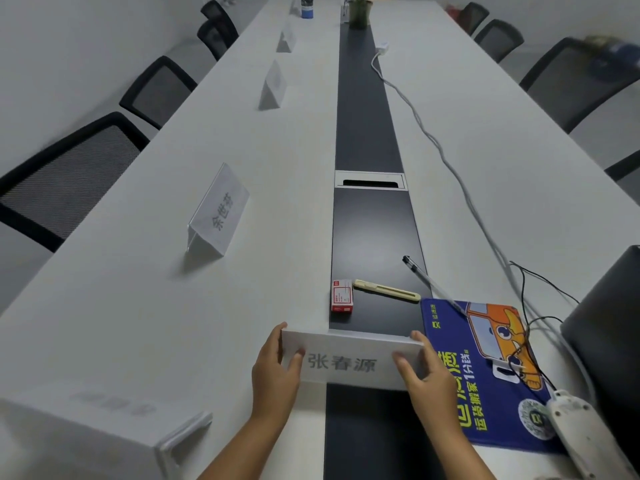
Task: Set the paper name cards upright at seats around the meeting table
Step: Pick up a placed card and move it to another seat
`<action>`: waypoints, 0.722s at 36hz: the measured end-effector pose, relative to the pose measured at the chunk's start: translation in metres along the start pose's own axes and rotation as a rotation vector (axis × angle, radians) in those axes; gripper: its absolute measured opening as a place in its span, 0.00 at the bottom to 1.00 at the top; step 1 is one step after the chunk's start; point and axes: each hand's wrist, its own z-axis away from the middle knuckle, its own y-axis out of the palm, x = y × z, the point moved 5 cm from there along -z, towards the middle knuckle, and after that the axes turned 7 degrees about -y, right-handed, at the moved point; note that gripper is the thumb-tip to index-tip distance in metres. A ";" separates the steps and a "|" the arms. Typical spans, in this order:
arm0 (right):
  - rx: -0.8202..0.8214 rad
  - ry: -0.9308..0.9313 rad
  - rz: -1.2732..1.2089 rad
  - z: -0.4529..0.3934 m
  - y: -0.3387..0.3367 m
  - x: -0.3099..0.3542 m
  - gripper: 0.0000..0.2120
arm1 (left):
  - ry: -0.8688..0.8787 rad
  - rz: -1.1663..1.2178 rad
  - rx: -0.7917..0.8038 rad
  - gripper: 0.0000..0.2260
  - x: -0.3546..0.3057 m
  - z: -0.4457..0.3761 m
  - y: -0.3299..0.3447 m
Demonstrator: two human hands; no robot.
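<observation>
I hold a white paper name card (pixel 349 360) with grey printed characters over the near end of the long white meeting table (pixel 145 306). My left hand (pixel 277 372) grips its left end and my right hand (pixel 424 372) grips its right end, thumbs on the front face. Along the table's left side stand upright name cards: one close by (pixel 218 211), one further off (pixel 273 86), another beyond (pixel 286 41). At the near left corner lies another folded card (pixel 114 431), blurred.
A dark strip (pixel 367 133) with a cable slot runs down the table's middle. On it lie a small red box (pixel 342 295), a cream utility knife (pixel 386 290) and a pen (pixel 420 275). A blue mouse pad (pixel 485 372), power strip (pixel 581 434) and cables sit right. Black chairs line both sides.
</observation>
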 end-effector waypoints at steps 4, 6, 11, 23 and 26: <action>0.012 -0.005 -0.002 -0.001 0.000 0.000 0.24 | 0.013 -0.022 0.015 0.24 -0.001 -0.001 -0.001; 0.018 -0.010 0.005 0.000 0.001 0.001 0.24 | 0.023 -0.070 0.017 0.25 -0.002 -0.001 -0.002; -0.048 -0.014 0.021 0.010 -0.003 0.006 0.30 | 0.053 -0.116 0.003 0.33 -0.002 0.009 -0.010; -0.110 -0.167 -0.076 0.087 0.027 0.057 0.21 | 0.494 0.049 -0.384 0.15 -0.011 0.067 -0.142; -0.004 -0.235 -0.098 0.109 0.057 0.081 0.17 | 0.492 0.086 -0.519 0.12 0.011 0.067 -0.187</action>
